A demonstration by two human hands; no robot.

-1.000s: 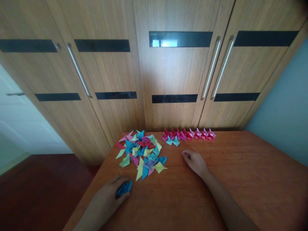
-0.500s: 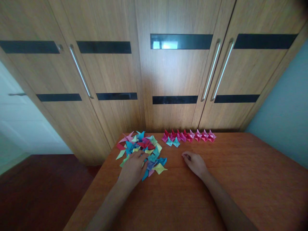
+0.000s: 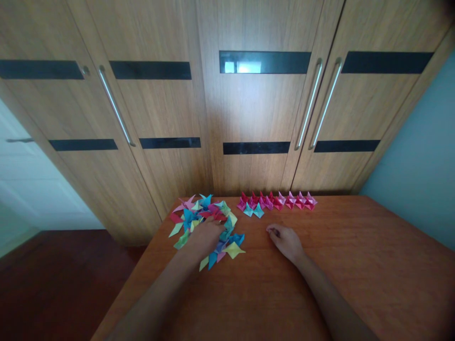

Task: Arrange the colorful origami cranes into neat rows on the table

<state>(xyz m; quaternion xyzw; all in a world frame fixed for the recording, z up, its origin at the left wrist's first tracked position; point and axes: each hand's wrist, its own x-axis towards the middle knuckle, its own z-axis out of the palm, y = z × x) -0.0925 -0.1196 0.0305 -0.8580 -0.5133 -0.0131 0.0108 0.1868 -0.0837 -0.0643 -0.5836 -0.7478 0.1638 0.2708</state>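
Several folded paper pieces in blue, green, yellow, pink and red lie in a loose pile [image 3: 187, 219] at the left of the table. Over the middle of that pile is my left hand [image 3: 206, 237], its fingers touching the papers; the fingertips are partly hidden. My right hand [image 3: 286, 240] rests on the tabletop with its fingers curled, and whether anything is in them is too small to tell. Behind it, red and pink folded papers [image 3: 289, 201] stand in neat rows near the back edge. Two light blue ones [image 3: 253, 210] stand in front of their left end.
The brown wooden table [image 3: 355, 265] reaches back to a wooden wardrobe [image 3: 256, 109] with long metal handles. A white door [image 3: 42, 199] is at the far left and a pale blue wall [image 3: 419, 180] at the right.
My left hand has moved slightly forward and to the right over the pile, uncovering a yellow-green piece at its near edge. My right hand is about where it was.
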